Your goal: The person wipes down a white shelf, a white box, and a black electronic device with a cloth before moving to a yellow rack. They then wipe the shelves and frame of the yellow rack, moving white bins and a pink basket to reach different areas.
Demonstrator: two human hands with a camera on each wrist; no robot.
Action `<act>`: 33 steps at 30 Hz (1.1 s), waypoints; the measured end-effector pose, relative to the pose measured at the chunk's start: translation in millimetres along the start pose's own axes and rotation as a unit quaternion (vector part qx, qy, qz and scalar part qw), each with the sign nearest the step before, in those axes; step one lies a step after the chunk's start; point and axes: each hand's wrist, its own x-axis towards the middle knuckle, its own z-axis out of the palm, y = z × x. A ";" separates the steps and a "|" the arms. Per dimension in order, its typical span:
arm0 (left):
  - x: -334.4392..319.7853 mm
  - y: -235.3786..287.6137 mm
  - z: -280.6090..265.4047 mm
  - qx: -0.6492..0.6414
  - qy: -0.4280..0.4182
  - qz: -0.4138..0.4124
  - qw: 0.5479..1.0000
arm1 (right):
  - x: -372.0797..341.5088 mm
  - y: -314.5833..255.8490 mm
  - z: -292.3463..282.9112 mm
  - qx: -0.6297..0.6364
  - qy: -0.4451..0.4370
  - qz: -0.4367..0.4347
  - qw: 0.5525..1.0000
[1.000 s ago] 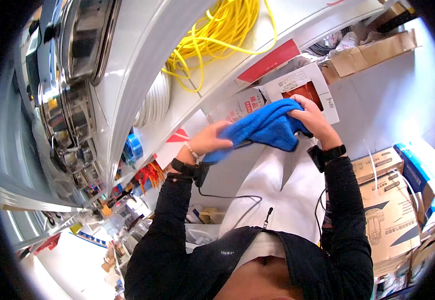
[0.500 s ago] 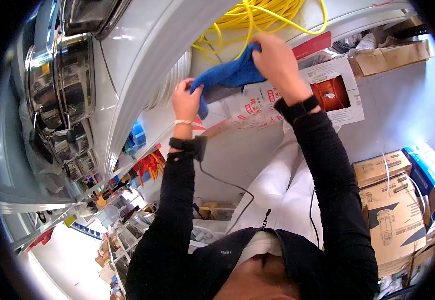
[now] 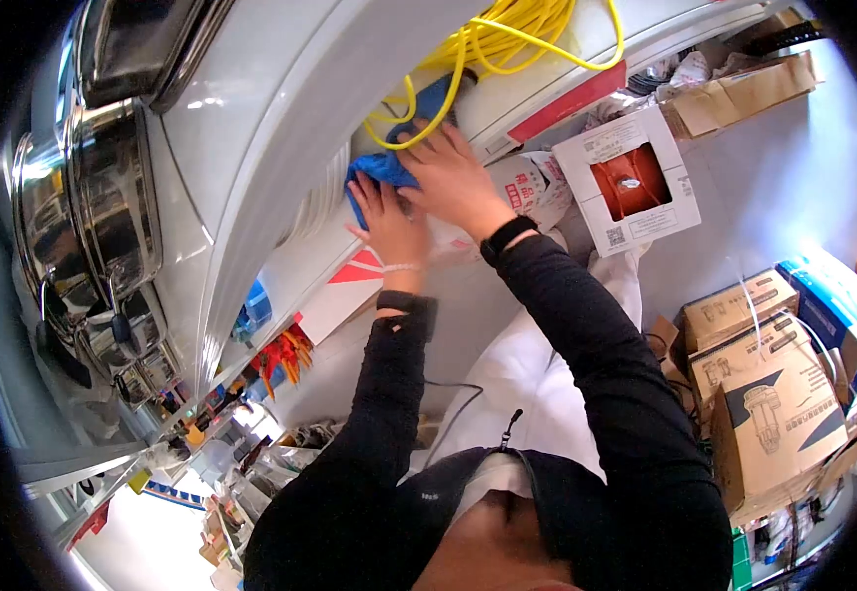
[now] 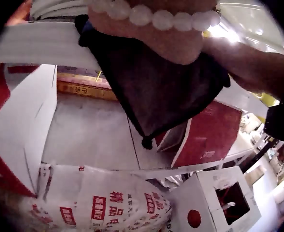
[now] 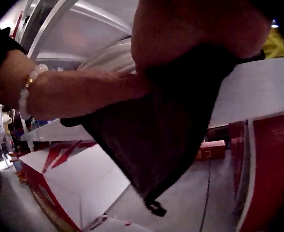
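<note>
A blue cloth lies on the edge of the white shelf, bunched under both hands. My left hand rests on its near end with fingers spread. Close beside it, my right hand presses the cloth with its fingers extended, thumb side toward the left hand. Part of the cloth runs on beneath a loop of yellow cable. Both wrist views show a dark corner of the cloth hanging below the shelf edge, with a small loop at its tip. The fingertips are hidden in the wrist views.
A coil of white cable sits left of the hands. Stainless pots stand further left. Below the shelf are a white box with a red coil and a printed plastic bag. Cardboard boxes are stacked at right.
Both hands carried the blue cloth from in front of the body up to the shelf edge. It was stretched between them, then laid down there, and the hands came together over it.
</note>
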 end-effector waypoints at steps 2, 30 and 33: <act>0.8 6.3 6.5 0.017 -0.004 0.005 1.000 | 6.7 13.6 -6.1 0.022 -0.021 -0.027 0.999; 30.0 81.3 1.1 0.047 -0.027 0.069 0.996 | 10.2 65.1 -57.1 -0.191 -0.004 0.159 0.969; 21.1 78.9 24.8 0.032 0.081 0.046 0.995 | -4.2 80.2 -61.5 -0.111 0.000 0.014 0.994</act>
